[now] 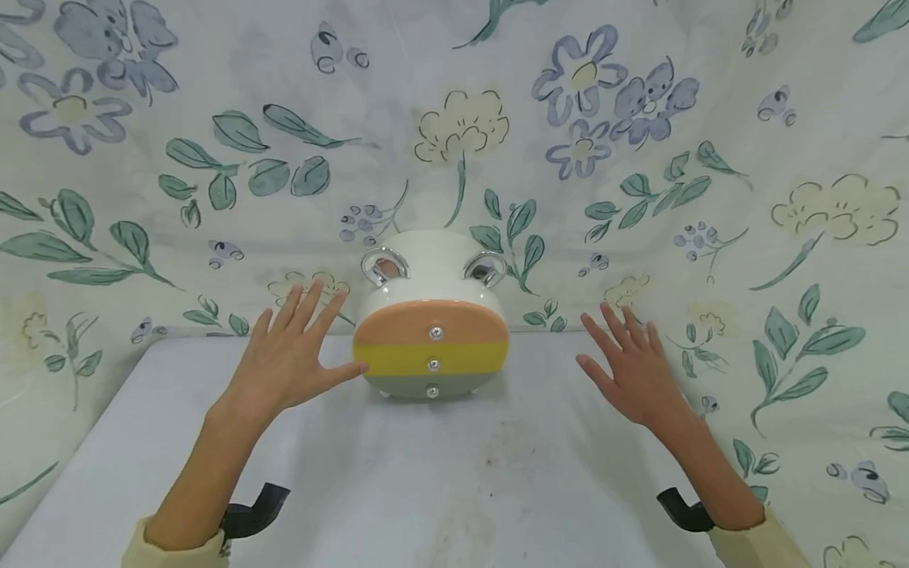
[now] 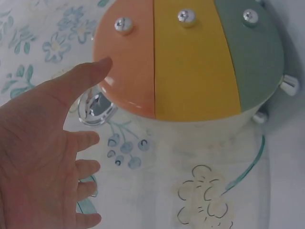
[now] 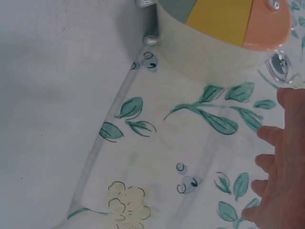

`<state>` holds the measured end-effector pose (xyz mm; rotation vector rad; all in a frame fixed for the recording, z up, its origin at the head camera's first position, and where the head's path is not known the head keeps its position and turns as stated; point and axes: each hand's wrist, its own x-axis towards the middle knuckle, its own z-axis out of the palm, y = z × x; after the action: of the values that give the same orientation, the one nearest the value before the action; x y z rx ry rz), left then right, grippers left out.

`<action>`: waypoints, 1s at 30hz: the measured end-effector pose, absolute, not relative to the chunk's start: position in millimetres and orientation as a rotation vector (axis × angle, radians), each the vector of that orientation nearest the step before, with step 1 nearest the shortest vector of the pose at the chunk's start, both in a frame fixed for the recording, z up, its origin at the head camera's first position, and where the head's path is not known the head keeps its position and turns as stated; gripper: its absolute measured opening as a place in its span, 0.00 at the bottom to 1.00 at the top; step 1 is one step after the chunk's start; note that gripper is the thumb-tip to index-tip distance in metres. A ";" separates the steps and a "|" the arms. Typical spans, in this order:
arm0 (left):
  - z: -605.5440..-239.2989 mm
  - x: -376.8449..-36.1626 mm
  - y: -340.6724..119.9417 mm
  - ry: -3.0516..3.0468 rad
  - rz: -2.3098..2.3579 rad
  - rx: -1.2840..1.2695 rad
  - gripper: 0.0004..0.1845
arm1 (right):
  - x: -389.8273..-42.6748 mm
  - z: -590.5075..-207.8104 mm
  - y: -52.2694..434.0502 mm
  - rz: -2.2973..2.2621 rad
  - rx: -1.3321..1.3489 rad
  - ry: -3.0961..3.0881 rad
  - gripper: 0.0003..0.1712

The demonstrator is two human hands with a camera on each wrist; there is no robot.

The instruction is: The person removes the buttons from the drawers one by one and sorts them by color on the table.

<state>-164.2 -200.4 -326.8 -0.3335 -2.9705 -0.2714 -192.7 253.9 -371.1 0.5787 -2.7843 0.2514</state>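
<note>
Left hand (image 1: pixel 284 363) and right hand (image 1: pixel 632 367) spread wide, empty, flanking the glossy white oval box with orange-yellow-green front (image 1: pixel 429 315): looks rigid, likely slippery; cup its sides!

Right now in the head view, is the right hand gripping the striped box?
No, the right hand is apart from the striped box, its fingers extended.

White table (image 1: pixel 383 489), brownish smudges (image 1: pixel 506 446); striped box (image 1: pixel 461 359) standing at back.
</note>
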 end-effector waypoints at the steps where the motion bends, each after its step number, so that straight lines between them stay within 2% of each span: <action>1: -326.9 -163.9 -200.6 -2.968 -0.271 -0.332 0.55 | -192.6 -370.7 254.0 0.252 0.575 -2.778 0.38; 11: -331.3 -154.5 -197.2 -2.951 -0.310 -0.294 0.49 | -189.5 -360.8 249.0 0.339 0.588 -2.777 0.36; 23: -351.0 -145.0 -171.4 -2.656 -0.529 -0.338 0.32 | -202.0 -350.7 230.5 0.375 0.586 -2.757 0.37; 30: -365.6 -144.0 -153.1 -2.539 -0.694 -0.368 0.30 | -211.9 -343.3 212.5 0.341 0.546 -2.713 0.38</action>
<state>-144.0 -153.1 -365.6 -0.3681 -2.5389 -0.6935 -211.9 212.5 -343.3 0.5463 -2.7128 0.3408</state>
